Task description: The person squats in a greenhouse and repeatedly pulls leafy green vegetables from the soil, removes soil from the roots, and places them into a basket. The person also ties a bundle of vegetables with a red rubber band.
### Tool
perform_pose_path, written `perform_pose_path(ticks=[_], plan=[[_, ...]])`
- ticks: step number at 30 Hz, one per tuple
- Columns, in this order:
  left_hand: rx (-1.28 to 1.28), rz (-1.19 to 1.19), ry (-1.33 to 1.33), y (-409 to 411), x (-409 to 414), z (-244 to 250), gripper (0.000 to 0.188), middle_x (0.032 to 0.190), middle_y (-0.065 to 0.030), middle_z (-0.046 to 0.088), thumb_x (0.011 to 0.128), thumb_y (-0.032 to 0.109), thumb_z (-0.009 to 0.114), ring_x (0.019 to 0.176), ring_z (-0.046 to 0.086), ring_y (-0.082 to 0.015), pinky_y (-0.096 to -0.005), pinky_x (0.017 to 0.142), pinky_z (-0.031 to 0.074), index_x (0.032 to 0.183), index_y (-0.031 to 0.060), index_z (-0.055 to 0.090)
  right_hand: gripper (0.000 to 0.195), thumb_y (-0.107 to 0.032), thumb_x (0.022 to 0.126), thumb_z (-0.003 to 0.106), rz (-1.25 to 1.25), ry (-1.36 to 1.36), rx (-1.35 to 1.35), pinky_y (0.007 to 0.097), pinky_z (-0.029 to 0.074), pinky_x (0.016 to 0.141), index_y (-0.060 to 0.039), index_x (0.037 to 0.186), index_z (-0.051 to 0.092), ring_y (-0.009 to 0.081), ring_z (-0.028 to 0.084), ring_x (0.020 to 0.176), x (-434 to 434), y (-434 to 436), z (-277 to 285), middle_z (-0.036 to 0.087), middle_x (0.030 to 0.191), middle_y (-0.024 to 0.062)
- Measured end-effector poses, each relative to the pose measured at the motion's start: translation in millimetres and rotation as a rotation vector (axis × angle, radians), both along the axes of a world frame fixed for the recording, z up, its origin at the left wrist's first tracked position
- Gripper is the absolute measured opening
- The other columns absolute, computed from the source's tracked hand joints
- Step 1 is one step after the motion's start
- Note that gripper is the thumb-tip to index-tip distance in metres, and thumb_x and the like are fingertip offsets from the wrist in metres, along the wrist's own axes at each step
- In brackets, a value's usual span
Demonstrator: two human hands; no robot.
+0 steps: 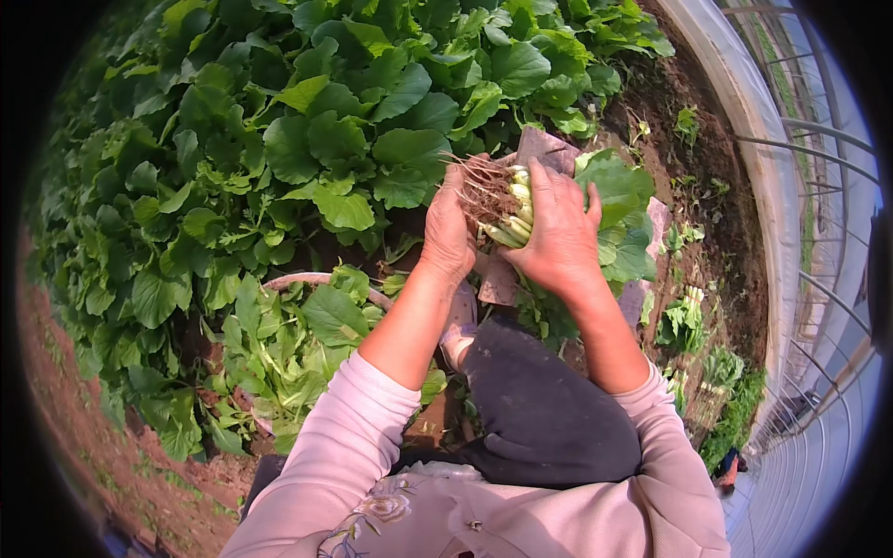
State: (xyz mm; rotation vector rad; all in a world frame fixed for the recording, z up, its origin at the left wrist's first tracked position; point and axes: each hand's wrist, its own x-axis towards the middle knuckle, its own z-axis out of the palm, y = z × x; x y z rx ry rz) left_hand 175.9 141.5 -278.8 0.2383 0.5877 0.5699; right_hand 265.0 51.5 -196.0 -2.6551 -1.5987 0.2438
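A bunch of leafy greens (520,213) lies between my two hands, its roots and clinging soil towards the left and its broad leaves towards the right. My right hand (561,227) is closed around the pale stems. At the root end, my left hand (450,227) is cupped with its palm turned to the roots; whether its hidden fingers press on them cannot be told. Beneath the bunch are a flat reddish board or slab (548,148) and my foot in a light shoe (460,314).
Dense leafy plants (314,139) fill the upper left. A rimmed container (300,280) with loose greens stands left of my leg. Bundled greens (684,321) lie on soil at the right, beside plastic sheeting (757,139) and curved greenhouse poles.
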Motion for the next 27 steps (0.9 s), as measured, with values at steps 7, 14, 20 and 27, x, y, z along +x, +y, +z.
perform_pose_path(ticks=[7,14,20,27], plan=[[-0.092,0.096,-0.052,-7.6,3.6,7.4,0.043,0.1,-0.0096,0.068,0.103,0.041,0.049,0.089,0.066,-0.0188,-0.0334,0.084,0.055,0.118,0.0016,0.059,0.112,-0.025,0.058,0.088,0.109,-0.026,0.069,0.0615,0.023,0.113,-0.0048,0.151,0.03,0.0345,0.044,0.13,-8.6,-8.0,-4.2,0.048,0.139,0.0147],[-0.066,0.125,0.031,-9.9,3.7,9.6,0.037,0.1,-0.0093,0.068,0.103,0.034,0.05,0.09,0.066,-0.0177,-0.0322,0.082,0.054,0.117,0.0011,0.059,0.111,-0.02,0.059,0.086,0.096,-0.019,0.003,0.0605,0.02,0.115,-0.0073,0.152,0.028,0.0355,0.041,0.134,-17.6,-12.4,-0.6,0.044,0.142,0.0151],[0.073,0.003,0.137,1.1,-18.1,12.1,0.042,0.106,-0.0084,0.069,0.104,0.038,0.048,0.093,0.066,-0.0174,-0.0314,0.083,0.053,0.124,0.0025,0.058,0.1,-0.014,0.063,0.081,0.062,0.025,0.033,0.0581,0.019,0.117,-0.0076,0.15,0.032,0.0313,0.043,0.134,-11.4,-10.9,-1.6,0.048,0.141,0.0135],[0.444,0.055,0.681,39.8,-179.6,108.9,0.029,0.107,-0.007,0.069,0.099,0.014,0.056,0.093,0.068,-0.0139,-0.0236,0.073,0.049,0.127,0.0076,0.059,0.087,-0.011,0.068,0.072,0.065,0.036,0.022,0.0583,0.018,0.118,-0.0069,0.148,0.036,0.0314,0.046,0.13,-9.3,-6.2,2.1,0.05,0.139,0.0132]])
